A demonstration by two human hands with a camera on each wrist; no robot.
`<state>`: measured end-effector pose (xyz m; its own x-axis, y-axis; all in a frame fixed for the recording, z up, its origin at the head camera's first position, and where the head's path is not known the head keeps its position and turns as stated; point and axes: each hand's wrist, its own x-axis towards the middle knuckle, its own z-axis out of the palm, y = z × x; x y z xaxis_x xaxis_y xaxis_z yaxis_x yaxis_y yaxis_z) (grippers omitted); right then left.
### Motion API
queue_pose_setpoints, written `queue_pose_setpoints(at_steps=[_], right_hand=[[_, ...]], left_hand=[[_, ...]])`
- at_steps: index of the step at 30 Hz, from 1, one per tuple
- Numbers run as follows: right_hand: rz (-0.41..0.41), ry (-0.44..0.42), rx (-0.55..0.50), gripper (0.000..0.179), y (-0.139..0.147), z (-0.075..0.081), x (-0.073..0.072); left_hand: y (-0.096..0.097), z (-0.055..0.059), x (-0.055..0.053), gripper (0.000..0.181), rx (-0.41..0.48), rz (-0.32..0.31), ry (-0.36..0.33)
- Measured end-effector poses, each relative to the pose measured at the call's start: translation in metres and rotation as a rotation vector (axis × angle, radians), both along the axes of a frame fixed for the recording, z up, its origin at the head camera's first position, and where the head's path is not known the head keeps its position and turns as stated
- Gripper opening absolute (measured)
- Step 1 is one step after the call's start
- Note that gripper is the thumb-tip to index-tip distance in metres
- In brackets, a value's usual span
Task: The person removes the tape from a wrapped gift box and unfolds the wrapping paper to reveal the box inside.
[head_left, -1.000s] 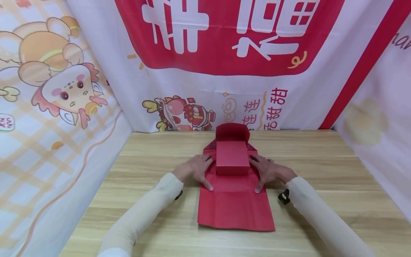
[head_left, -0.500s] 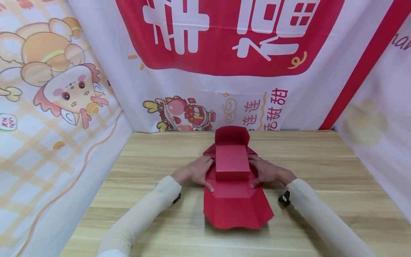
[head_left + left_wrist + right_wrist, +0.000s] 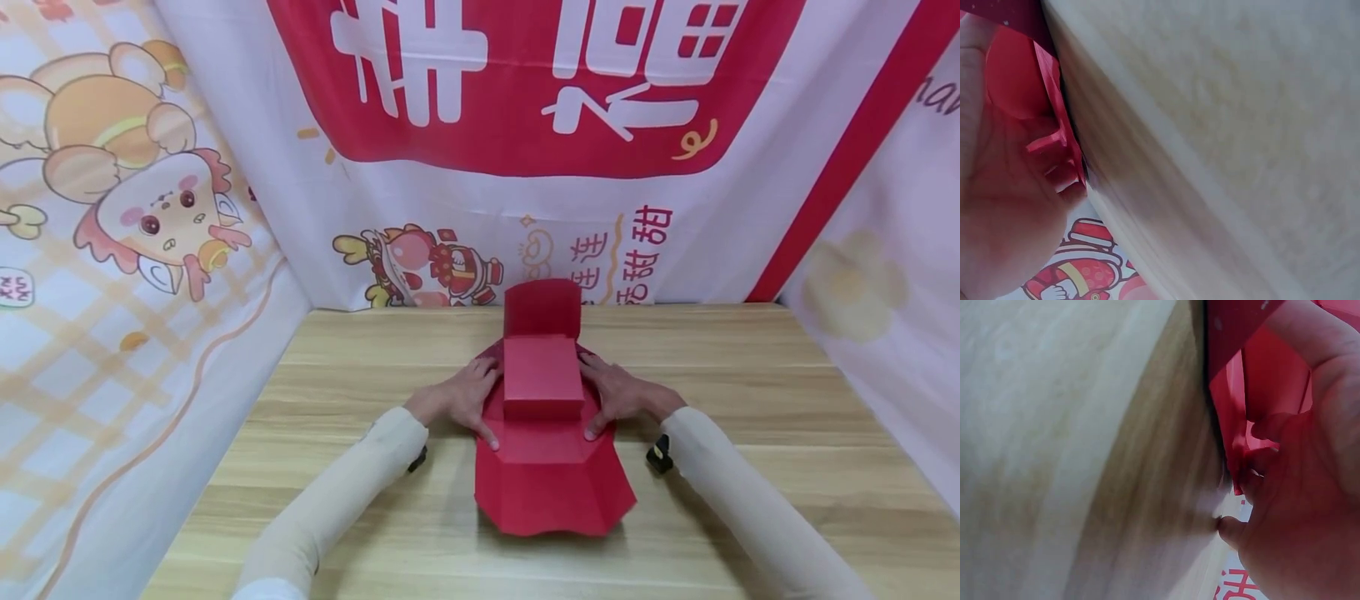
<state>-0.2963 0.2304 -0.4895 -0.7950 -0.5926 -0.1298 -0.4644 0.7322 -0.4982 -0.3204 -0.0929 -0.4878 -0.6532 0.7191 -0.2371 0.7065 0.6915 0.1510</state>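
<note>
A creased red card wrapper (image 3: pixel 551 498) lies on the wooden table, its sides folded up. On it sits a red box (image 3: pixel 542 367), and behind that a rounded red flap (image 3: pixel 542 307) stands upright. My left hand (image 3: pixel 467 398) grips the wrapper's left side, thumb toward the near part. My right hand (image 3: pixel 618 396) grips the right side in the same way. In the left wrist view, fingers curl inside the red edge (image 3: pixel 1054 81), partly hidden. In the right wrist view, curled fingers lie against the red fold (image 3: pixel 1232 419), and the little finger touches the tabletop.
A pale wood-grain table (image 3: pixel 360 542) extends around the wrapper. Behind it hangs a white cloth (image 3: pixel 442 196) with red lettering and drawings. Printed cloth (image 3: pixel 112 333) covers the left side, and another cloth (image 3: pixel 862 208) the right. Small black devices (image 3: pixel 660 457) sit at the wrists.
The wrapper's near part was nearly flat; now its sides are bent up and the near panel is angled and narrower. Both hands stay alongside the box. The rear flap stands slightly taller.
</note>
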Motion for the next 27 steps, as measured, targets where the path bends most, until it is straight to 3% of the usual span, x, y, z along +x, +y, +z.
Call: queue_pose_setpoints(at_steps=[4,9,13,19,23,27], right_hand=[[-0.015,0.035,0.063,0.135,0.002,-0.001,0.001],[-0.063,-0.024,0.117,0.138,0.005,-0.004,0.002],[-0.083,-0.037,0.175,0.14,0.005,-0.004,0.001],[-0.088,0.02,0.243,0.14,0.002,0.002,0.004],[-0.092,0.023,0.226,0.138,0.002,0.004,0.008],[-0.097,-0.01,0.2,0.138,0.002,0.002,0.01]], left_hand=[[0.003,0.003,-0.001,0.126,0.055,-0.037,0.038],[0.004,0.004,-0.004,0.13,0.065,-0.055,-0.034],[0.005,0.002,-0.007,0.133,-0.005,0.008,-0.064],[0.01,0.01,-0.01,0.126,-0.058,0.139,-0.068],[0.007,0.014,-0.012,0.124,-0.094,0.162,-0.085],[0.004,0.01,-0.013,0.127,-0.131,0.119,-0.016]])
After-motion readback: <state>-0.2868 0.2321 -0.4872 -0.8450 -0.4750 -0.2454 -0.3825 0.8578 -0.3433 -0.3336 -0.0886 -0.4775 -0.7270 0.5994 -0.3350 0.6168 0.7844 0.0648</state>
